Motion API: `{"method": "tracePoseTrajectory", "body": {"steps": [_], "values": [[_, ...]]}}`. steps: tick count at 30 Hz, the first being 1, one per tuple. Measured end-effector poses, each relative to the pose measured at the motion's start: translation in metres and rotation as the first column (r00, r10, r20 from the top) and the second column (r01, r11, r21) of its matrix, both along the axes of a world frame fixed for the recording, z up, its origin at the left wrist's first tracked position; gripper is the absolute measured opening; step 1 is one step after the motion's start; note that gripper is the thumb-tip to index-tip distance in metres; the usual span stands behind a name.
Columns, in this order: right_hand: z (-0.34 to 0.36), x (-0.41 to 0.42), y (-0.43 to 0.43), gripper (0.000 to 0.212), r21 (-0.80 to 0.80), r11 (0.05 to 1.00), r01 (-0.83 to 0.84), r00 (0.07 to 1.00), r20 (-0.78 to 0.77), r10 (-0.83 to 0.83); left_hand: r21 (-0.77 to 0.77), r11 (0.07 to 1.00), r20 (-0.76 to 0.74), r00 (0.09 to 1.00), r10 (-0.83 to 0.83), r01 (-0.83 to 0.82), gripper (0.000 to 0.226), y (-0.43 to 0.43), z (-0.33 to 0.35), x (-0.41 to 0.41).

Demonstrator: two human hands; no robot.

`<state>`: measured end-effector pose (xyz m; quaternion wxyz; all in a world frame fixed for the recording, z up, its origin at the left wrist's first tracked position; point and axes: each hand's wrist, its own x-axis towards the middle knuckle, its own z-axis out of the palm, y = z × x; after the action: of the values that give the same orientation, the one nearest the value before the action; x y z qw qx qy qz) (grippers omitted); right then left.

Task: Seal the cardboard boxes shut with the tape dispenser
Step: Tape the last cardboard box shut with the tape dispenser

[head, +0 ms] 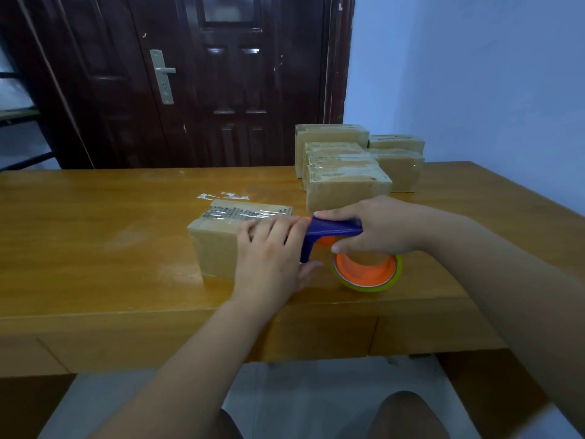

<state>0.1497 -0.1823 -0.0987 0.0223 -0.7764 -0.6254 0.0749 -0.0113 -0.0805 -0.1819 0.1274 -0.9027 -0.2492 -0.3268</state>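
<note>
Steadying the cardboard box (218, 245) near the front edge of the table (95, 223), the left hand (272, 261) presses flat with straight fingers on its taped top, while the right hand (380, 226), curled round the tape dispenser (332, 231) at the box's right end, probably pulls tape taut.

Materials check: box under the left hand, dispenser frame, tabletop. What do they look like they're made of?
The box: matte tan cardboard, dull faces; the shiny strip on top looks like clear tape, given the glare. The dispenser: probably moulded plastic, smooth blue frame with a sheen, orange hub. The table: wood or wood-look laminate, visible grain, glossy finish reflecting light.
</note>
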Motion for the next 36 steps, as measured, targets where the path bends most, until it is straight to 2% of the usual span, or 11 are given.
{"method": "tracePoseTrajectory", "body": {"steps": [4, 8, 12, 15, 18, 22, 24, 28, 32, 36], "values": [[0.003, -0.002, 0.002, 0.062, -0.020, 1.000, 0.007, 1.000, 0.010, -0.006, 0.026, 0.999, 0.082, 0.996, -0.036, 0.034, 0.060, 0.006, -0.006, 0.001], [0.010, -0.003, 0.005, 0.060, -0.035, 0.999, 0.011, 1.000, 0.016, -0.011, 0.059, 0.996, 0.013, 0.997, -0.075, 0.074, 0.073, 0.009, -0.004, -0.005], [0.023, -0.006, 0.011, 0.057, -0.071, 0.997, 0.011, 1.000, 0.019, -0.010, 0.085, 0.993, 0.128, 0.988, -0.091, 0.081, 0.052, 0.013, -0.006, -0.004], [0.036, -0.010, 0.017, 0.052, -0.142, 0.990, 0.012, 1.000, -0.023, -0.016, 0.043, 0.997, 0.170, 0.982, -0.077, 0.071, 0.049, 0.011, -0.007, -0.001], [0.047, -0.010, 0.025, 0.052, -0.217, 0.976, 0.020, 0.999, -0.021, -0.025, -0.001, 0.998, 0.143, 0.988, -0.063, 0.063, 0.050, 0.010, -0.001, -0.002], [0.047, -0.004, 0.039, 0.048, -0.366, 0.929, 0.055, 0.997, -0.022, -0.067, 0.056, 0.994, 0.013, 0.996, -0.090, 0.090, 0.042, 0.009, 0.002, -0.007], [0.037, 0.008, 0.041, 0.045, -0.419, 0.907, 0.041, 0.984, -0.139, -0.109, 0.071, 0.992, -0.049, 0.994, -0.096, 0.100, 0.044, 0.012, 0.002, -0.009], [0.011, 0.030, 0.023, 0.049, -0.426, 0.905, 0.007, 0.881, -0.426, -0.207, 0.084, 0.990, -0.085, 0.990, -0.110, 0.117, 0.050, 0.014, 0.002, -0.013], [-0.020, 0.038, 0.000, 0.026, -0.349, 0.937, -0.037, 0.762, -0.616, -0.199, 0.101, 0.985, -0.078, 0.988, -0.134, 0.141, 0.059, 0.013, -0.002, -0.013], [-0.036, 0.047, -0.016, 0.028, -0.382, 0.924, -0.017, 0.617, -0.731, -0.291, 0.086, 0.983, -0.062, 0.985, -0.158, 0.163, 0.058, 0.014, -0.002, -0.013]]}}
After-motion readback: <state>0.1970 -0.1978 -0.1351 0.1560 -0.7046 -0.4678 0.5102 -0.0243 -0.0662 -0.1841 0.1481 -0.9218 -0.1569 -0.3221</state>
